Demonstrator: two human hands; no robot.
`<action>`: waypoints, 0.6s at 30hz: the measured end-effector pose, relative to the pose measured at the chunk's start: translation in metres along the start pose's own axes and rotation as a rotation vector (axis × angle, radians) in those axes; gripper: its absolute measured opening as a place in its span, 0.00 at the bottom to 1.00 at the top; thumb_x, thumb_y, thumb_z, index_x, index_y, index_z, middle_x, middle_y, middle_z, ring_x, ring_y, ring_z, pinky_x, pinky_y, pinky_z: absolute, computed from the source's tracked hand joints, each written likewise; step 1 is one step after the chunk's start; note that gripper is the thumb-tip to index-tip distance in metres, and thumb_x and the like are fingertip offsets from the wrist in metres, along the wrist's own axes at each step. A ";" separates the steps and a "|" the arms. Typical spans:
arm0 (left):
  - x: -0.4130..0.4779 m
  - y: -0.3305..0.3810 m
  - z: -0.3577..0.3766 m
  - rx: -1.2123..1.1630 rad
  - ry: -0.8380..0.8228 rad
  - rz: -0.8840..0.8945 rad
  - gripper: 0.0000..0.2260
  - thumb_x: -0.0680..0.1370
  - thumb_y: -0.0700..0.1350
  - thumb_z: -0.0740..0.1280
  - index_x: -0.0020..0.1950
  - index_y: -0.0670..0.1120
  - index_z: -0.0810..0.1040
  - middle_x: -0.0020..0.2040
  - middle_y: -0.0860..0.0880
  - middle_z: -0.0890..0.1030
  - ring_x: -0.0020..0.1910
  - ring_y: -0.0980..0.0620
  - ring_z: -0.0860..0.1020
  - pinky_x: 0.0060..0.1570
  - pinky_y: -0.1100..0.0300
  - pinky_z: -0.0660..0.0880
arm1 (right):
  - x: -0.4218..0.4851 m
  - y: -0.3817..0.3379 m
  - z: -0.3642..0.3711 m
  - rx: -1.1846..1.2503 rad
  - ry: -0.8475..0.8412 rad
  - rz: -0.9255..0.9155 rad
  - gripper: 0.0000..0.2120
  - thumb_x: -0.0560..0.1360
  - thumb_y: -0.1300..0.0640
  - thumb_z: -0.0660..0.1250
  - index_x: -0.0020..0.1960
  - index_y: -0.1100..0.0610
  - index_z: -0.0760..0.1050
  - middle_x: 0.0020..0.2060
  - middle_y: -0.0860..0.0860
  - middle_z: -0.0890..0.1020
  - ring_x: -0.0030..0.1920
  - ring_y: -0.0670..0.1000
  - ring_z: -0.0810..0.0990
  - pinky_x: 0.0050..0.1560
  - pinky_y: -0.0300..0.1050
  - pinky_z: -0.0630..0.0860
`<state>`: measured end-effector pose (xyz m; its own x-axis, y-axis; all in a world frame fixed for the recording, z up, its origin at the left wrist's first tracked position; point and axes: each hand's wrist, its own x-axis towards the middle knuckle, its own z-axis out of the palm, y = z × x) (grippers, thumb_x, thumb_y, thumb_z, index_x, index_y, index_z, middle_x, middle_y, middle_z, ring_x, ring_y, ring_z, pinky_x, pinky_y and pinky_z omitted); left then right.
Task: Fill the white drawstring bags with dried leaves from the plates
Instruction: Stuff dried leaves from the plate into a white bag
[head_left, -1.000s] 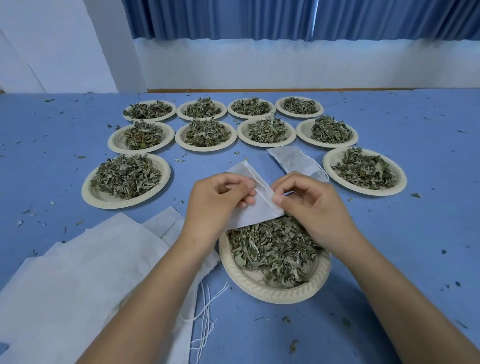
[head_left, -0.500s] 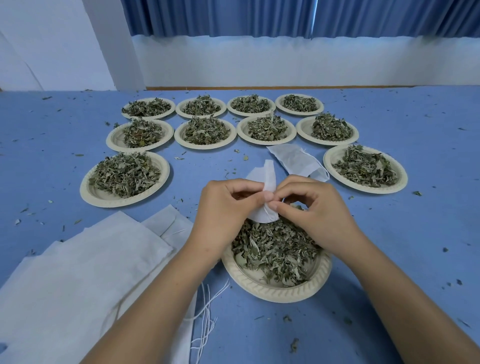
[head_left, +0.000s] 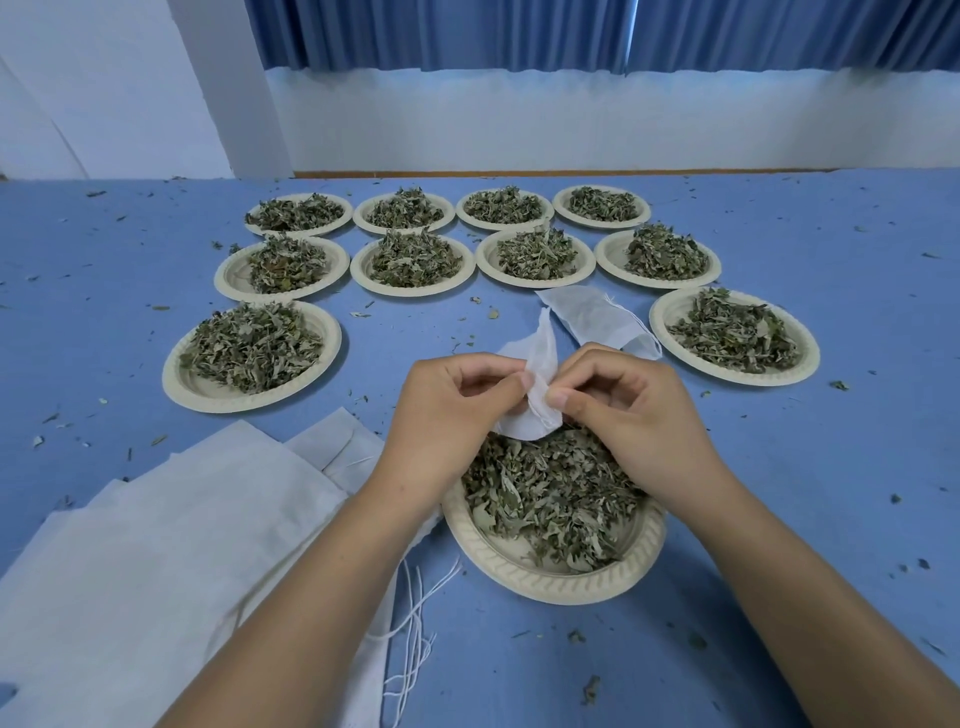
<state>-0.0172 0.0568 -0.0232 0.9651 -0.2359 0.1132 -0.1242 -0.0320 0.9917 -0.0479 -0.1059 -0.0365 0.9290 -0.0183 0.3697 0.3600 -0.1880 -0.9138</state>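
Observation:
Between both hands I hold a small white drawstring bag (head_left: 537, 387) just above the near plate (head_left: 550, 584), which carries a heap of dried leaves (head_left: 550, 499). My left hand (head_left: 452, 410) pinches the bag's left edge with thumb and fingers. My right hand (head_left: 628, 410) pinches its right edge, and the two hands almost touch. The bag stands crumpled, one corner sticking up. A second white bag (head_left: 597, 317) lies flat on the blue table (head_left: 857, 441) just beyond my hands.
Several more plates of dried leaves (head_left: 413, 257) stand in rows at the back, with one at the left (head_left: 252, 356) and one at the right (head_left: 735, 338). A stack of white cloth bags (head_left: 156, 561) with loose strings lies at the near left. Leaf crumbs dot the table.
My hands have drawn together over the near plate. The bag, held spread out a second ago, is bunched up between my fingertips, its corner standing up.

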 end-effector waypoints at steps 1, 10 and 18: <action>0.000 0.000 0.000 -0.004 -0.006 -0.003 0.07 0.74 0.37 0.72 0.40 0.48 0.84 0.33 0.53 0.83 0.32 0.60 0.79 0.36 0.70 0.75 | -0.001 0.000 0.001 0.012 -0.007 0.000 0.07 0.72 0.71 0.70 0.38 0.62 0.79 0.36 0.50 0.80 0.37 0.58 0.76 0.41 0.50 0.73; 0.006 0.010 -0.030 0.554 0.535 0.687 0.05 0.75 0.33 0.69 0.44 0.41 0.82 0.39 0.53 0.80 0.37 0.60 0.77 0.44 0.72 0.73 | 0.002 -0.019 -0.046 -0.476 -0.101 -0.017 0.13 0.66 0.49 0.73 0.47 0.53 0.83 0.40 0.45 0.81 0.38 0.48 0.76 0.44 0.41 0.75; 0.008 -0.007 -0.015 0.895 0.158 0.435 0.03 0.73 0.34 0.72 0.39 0.39 0.83 0.37 0.44 0.81 0.34 0.48 0.77 0.40 0.52 0.75 | 0.003 -0.010 -0.027 -0.781 -0.495 0.129 0.19 0.66 0.50 0.78 0.56 0.50 0.80 0.45 0.43 0.78 0.41 0.36 0.73 0.45 0.28 0.67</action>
<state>-0.0055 0.0698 -0.0282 0.8060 -0.2717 0.5259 -0.5380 -0.7069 0.4592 -0.0514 -0.1304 -0.0218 0.9534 0.3017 -0.0051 0.2580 -0.8238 -0.5048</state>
